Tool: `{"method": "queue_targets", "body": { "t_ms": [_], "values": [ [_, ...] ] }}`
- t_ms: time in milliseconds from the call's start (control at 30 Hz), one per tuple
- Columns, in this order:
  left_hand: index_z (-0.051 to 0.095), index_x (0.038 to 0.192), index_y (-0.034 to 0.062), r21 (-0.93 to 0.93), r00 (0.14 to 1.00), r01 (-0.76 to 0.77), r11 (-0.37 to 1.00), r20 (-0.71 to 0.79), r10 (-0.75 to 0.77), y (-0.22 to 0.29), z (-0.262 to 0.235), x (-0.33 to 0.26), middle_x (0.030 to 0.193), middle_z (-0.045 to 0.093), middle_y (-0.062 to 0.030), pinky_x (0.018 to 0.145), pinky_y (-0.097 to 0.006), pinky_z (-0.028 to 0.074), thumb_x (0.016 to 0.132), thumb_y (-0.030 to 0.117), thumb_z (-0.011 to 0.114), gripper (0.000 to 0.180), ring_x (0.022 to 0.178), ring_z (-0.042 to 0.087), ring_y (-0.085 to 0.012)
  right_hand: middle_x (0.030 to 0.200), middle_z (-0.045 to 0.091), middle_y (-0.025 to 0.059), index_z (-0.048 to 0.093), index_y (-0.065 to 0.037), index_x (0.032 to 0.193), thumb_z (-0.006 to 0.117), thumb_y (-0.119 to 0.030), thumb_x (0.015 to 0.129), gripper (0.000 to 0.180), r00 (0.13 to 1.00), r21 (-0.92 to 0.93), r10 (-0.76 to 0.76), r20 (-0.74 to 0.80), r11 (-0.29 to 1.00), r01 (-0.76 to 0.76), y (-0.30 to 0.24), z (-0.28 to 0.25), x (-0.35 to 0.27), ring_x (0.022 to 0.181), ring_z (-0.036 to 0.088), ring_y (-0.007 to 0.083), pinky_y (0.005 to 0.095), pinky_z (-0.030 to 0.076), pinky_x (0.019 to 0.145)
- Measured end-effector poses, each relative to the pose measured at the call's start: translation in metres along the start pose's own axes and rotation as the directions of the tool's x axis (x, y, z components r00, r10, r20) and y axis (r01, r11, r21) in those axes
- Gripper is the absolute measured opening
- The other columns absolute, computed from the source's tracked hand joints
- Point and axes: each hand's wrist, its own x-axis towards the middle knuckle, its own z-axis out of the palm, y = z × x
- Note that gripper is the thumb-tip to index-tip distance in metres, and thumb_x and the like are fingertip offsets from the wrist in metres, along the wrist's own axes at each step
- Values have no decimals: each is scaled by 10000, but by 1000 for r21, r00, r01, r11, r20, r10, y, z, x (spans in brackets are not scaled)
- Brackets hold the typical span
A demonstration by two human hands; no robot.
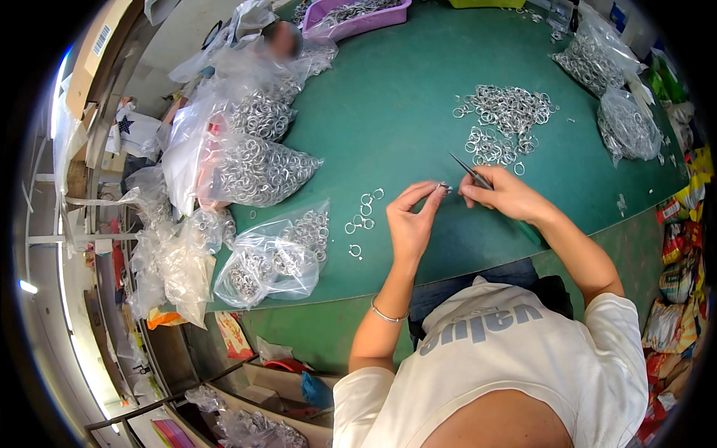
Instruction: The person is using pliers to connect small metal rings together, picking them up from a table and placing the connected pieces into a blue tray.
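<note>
My left hand (414,213) is closed in a pinch on a small silver-coloured metal ring (446,188), mostly hidden by the fingertips. Just right of it, my right hand (511,196) grips a pair of pointed pliers (470,170). Their dark slim tip points up and left, apart from the ring, and a green handle shows below the palm. Several loose rings (366,210) lie on the green tabletop (388,112) left of my left hand. Beyond my right hand spreads a heap of similar metal rings (515,110).
Clear bags of rings (269,172) crowd the table's left side, with another open bag (276,257) near the front edge. More bagged rings (627,123) sit at the far right. A purple basket (358,21) stands at the back. Colourful packages (678,261) line the right side.
</note>
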Motion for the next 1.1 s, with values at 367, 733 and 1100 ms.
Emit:
{"method": "queue_targets", "body": {
  "t_ms": [367,733,1100],
  "values": [
    [648,816,-70,-105,985,111,988,-120,-123,1,8,-10,777,652,-103,666,-226,473,732,-10,661,103,713,591,-109,649,561,167,469,-17,744,599,-248,799,271,970,-696,-197,-145,717,42,5,25,-21,652,550,373,454,403,547],
    [602,772,-70,-214,981,175,961,117,-152,-19,15,-16,898,627,-145,709,-242,505,696,-81,666,100,770,602,-142,804,527,129,477,-38,805,659,-115,671,239,833,-804,-533,-147,555,213,32,30,-11,799,492,308,390,382,684],
    [615,927,-64,-114,967,228,967,139,-212,-32,18,-21,869,624,-92,709,-233,504,669,-74,691,269,765,599,-122,684,559,112,484,-39,763,742,-154,568,342,821,-846,-502,-272,531,45,57,36,-14,713,537,290,372,396,676]
  ]
}}
